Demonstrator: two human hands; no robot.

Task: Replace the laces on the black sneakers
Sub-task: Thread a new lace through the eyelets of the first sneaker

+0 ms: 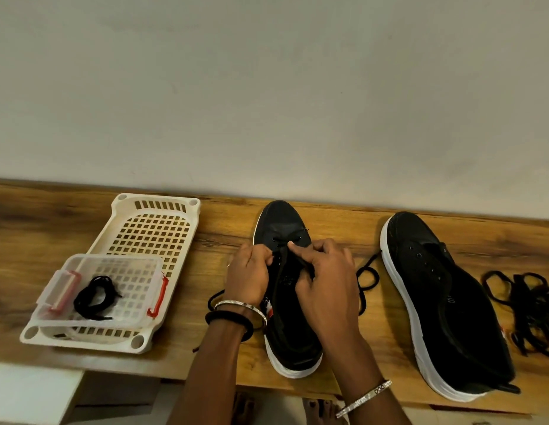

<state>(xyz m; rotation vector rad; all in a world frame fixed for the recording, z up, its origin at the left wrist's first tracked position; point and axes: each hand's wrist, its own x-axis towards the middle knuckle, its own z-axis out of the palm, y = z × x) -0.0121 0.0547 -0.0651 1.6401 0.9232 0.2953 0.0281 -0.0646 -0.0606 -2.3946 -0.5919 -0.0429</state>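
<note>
Left hand [248, 273] and right hand [324, 280]: both pinched on the black lace [366, 279] at the eyelets of the near sneaker [290, 332]. Second sneaker [451, 302], unlaced, right of the grip. Spare lace [95, 297] in clear box [144, 262], left. Loose laces [526, 311] far right.

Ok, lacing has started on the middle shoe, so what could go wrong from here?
Both hands, left hand and right hand, hide the eyelets on the middle sneaker, so a hole could be skipped. The lace's loose end loops toward the unlaced sneaker and may snag under its sole. The pile of laces at the right could be confused with the coiled lace in the clear box.
</note>
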